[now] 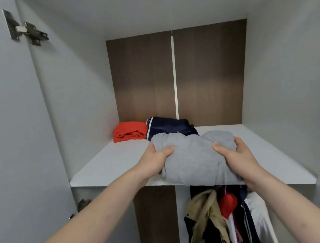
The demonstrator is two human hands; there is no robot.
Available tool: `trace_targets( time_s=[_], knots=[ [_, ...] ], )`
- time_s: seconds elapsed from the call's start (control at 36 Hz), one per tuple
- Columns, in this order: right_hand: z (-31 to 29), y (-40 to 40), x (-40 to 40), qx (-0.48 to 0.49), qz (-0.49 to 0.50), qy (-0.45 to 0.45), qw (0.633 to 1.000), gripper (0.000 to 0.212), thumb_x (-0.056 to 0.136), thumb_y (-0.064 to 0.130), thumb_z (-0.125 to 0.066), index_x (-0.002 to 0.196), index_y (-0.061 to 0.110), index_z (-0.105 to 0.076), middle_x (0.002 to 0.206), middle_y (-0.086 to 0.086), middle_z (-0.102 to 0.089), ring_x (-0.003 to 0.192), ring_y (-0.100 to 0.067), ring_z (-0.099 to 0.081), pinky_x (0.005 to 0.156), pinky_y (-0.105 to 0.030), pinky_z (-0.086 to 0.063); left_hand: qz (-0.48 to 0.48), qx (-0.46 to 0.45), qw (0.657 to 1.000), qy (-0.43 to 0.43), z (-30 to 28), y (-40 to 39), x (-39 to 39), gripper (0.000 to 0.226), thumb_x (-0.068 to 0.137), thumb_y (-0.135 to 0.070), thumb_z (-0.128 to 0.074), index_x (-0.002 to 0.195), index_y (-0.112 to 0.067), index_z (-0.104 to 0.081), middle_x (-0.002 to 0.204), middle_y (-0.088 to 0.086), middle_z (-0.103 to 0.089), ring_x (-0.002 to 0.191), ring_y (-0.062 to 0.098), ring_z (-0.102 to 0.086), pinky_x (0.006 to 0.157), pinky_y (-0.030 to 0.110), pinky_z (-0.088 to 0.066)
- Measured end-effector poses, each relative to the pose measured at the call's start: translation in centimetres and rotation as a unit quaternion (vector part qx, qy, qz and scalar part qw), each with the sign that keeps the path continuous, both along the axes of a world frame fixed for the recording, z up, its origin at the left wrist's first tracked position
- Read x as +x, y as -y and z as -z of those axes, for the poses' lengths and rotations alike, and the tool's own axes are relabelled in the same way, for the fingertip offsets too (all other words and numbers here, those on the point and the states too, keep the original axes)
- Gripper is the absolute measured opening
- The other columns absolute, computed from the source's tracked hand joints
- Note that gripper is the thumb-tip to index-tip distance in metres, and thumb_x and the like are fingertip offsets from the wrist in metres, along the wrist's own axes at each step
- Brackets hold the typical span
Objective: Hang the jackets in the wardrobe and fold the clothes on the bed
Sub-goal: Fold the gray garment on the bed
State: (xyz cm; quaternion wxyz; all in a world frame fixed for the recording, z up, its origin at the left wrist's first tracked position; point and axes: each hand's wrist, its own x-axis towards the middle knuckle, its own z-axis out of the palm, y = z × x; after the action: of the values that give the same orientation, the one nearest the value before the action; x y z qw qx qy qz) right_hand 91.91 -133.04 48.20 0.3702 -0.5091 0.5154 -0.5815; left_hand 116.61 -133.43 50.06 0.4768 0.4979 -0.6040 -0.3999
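A folded grey garment [194, 157] lies at the front of the white wardrobe shelf [108, 164], its near edge hanging slightly over the shelf's lip. My left hand [155, 160] grips its left side, thumb on top. My right hand [237, 155] grips its right side the same way. Behind it on the shelf sit a folded navy garment with white stripes [170, 125] and a folded red-orange garment [130, 131]. Below the shelf hang several jackets: a beige one [203, 210], a red one [228, 202] and a white one [260, 215].
The wardrobe's back panel [209, 74] is dark brown wood with a pale centre strip. An open grey door with metal hinges [27, 30] stands at the left. A grey side wall [286, 71] closes the right. Bare shelf shows to the right of the grey garment.
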Motion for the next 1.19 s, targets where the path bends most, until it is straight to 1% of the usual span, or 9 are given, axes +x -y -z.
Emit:
trace_targets(
  time_s=[0.11, 0.31, 0.39, 0.47, 0.56, 0.67, 0.83, 0.97, 1.19],
  knots=[
    [0.0, 4.1, -1.7, 0.045, 0.039, -0.025, 0.998, 0.055, 0.086, 0.039, -0.079, 0.128, 0.02, -0.05, 0.116, 0.001, -0.066, 0.103, -0.019, -0.067, 0.093, -0.042, -0.055, 0.036, 0.047, 0.998, 0.018, 0.5, 6.3, -1.7, 0.056, 0.096, -0.035, -0.066, 0.146, -0.021, -0.045, 0.133, -0.003, -0.061, 0.12, 0.018, -0.059, 0.107, 0.039, -0.048],
    [-0.5, 8.7, -2.4, 0.103, 0.132, -0.127, 0.978, 0.073, 0.092, 0.044, -0.069, 0.149, 0.014, -0.034, 0.143, -0.01, -0.053, 0.12, -0.028, -0.056, 0.104, -0.038, -0.043, 0.053, 0.054, 0.995, 0.071, 1.5, 15.3, -4.5, 0.06, 0.095, -0.04, -0.064, 0.146, -0.015, -0.042, 0.126, -0.003, -0.059, 0.118, 0.02, -0.058, 0.105, 0.034, -0.046],
    [-0.9, 8.7, -1.6, 0.052, 0.236, -0.303, 0.922, 0.084, 0.092, 0.054, -0.062, 0.158, 0.021, -0.022, 0.162, -0.011, -0.028, 0.144, -0.034, -0.038, 0.116, -0.047, -0.033, 0.061, 0.062, 0.992, 0.094, 2.1, 18.0, -5.6, 0.063, 0.096, -0.044, -0.06, 0.147, -0.014, -0.04, 0.133, 0.003, -0.06, 0.12, 0.025, -0.059, 0.106, 0.038, -0.047],
    [-0.5, 7.8, 0.6, -0.052, 0.256, -0.439, 0.86, 0.079, 0.088, 0.064, -0.053, 0.155, 0.029, -0.031, 0.159, -0.001, -0.033, 0.144, -0.026, -0.036, 0.117, -0.048, -0.032, 0.074, 0.063, 0.989, 0.111, 2.4, 20.2, -7.1, 0.068, 0.096, -0.048, -0.057, 0.15, -0.013, -0.036, 0.137, 0.006, -0.058, 0.121, 0.028, -0.058, 0.106, 0.04, -0.047],
    [1.2, 7.8, 2.6, -0.004, 0.2, -0.549, 0.811, 0.068, 0.089, 0.07, -0.036, 0.152, 0.042, -0.034, 0.155, 0.011, -0.038, 0.144, -0.018, -0.032, 0.121, -0.044, -0.021, 0.091, 0.057, 0.987, 0.122, 2.5, 21.6, -8.8, 0.07, 0.097, -0.05, -0.056, 0.15, -0.011, -0.032, 0.137, 0.009, -0.057, 0.121, 0.03, -0.058, 0.105, 0.042, -0.047],
    [2.6, 8.9, 2.4, 0.04, 0.223, -0.639, 0.735, 0.05, 0.103, 0.052, -0.033, 0.153, 0.045, -0.032, 0.159, 0.009, -0.033, 0.148, -0.022, -0.022, 0.123, -0.048, -0.013, 0.121, 0.037, 0.981, 0.148, 2.2, 23.0, -10.1, 0.069, 0.096, -0.05, -0.054, 0.149, -0.011, -0.034, 0.133, 0.01, -0.061, 0.115, 0.028, -0.062, 0.101, 0.039, -0.05],
    [2.0, 11.8, -0.3, 0.083, 0.216, -0.616, 0.753, 0.046, 0.106, 0.038, -0.038, 0.151, 0.045, -0.037, 0.161, 0.012, -0.03, 0.149, -0.026, -0.017, 0.121, -0.05, -0.009, 0.108, -0.131, 0.935, 0.311, 1.1, 24.7, -9.2, 0.055, 0.096, -0.063, -0.043, 0.128, -0.019, -0.051, 0.119, 0.004, -0.066, 0.107, 0.027, -0.062, 0.085, 0.037, -0.05],
    [0.9, 15.4, -1.4, 0.138, 0.195, -0.575, 0.783, 0.064, 0.092, 0.014, -0.044, 0.149, 0.042, -0.038, 0.16, 0.011, -0.03, 0.153, -0.035, -0.003, 0.121, -0.063, 0.005, 0.021, -0.354, 0.814, 0.46, 1.1, 27.6, -6.7, 0.045, 0.099, -0.053, -0.043, 0.131, -0.023, -0.052, 0.13, -0.001, -0.058, 0.121, 0.023, -0.047, 0.099, 0.039, -0.04],
    [0.3, 22.1, -4.2, 0.15, 0.164, -0.549, 0.806, 0.066, 0.088, 0.008, -0.043, 0.145, 0.041, -0.04, 0.161, 0.011, -0.028, 0.156, -0.031, 0.003, 0.121, -0.063, 0.008, 0.029, -0.241, 0.841, 0.484, 5.6, 33.5, -2.7, 0.065, 0.099, -0.064, -0.036, 0.155, -0.031, -0.034, 0.164, -0.005, -0.028, 0.152, 0.022, -0.017, 0.125, 0.039, -0.007]
  ],
)
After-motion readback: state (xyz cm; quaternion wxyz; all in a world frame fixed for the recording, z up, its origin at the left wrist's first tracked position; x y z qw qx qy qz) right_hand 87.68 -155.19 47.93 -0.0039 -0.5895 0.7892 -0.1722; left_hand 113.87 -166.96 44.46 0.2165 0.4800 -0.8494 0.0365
